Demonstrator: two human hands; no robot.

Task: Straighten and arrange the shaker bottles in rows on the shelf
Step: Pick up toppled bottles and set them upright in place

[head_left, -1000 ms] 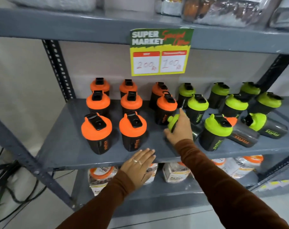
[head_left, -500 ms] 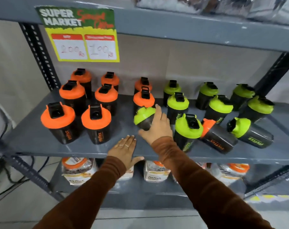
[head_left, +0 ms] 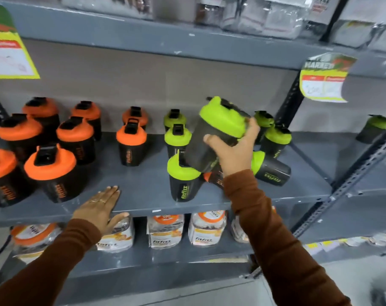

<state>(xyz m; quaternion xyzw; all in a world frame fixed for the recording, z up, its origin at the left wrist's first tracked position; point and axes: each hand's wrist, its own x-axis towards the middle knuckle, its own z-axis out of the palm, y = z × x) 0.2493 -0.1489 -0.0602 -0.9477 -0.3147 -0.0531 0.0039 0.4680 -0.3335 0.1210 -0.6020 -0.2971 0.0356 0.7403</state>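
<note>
My right hand grips a dark shaker bottle with a green lid, held tilted in the air above the grey shelf. My left hand lies flat on the shelf's front edge, fingers spread. Several orange-lidded shakers stand upright in rows on the left. Green-lidded shakers stand in the middle and right. One green-lidded shaker lies on its side right of my hand. An orange-lidded shaker lies mostly hidden under my wrist.
Price signs hang from the shelf above at left and right. Jars with orange lids fill the shelf below. A slotted metal upright stands at the right, with another green-lidded shaker on the neighbouring shelf.
My right hand has lifted the fallen green-lidded shaker off the shelf and raised it to the right. My left hand has stayed on the shelf edge. The view has swung to the right.
</note>
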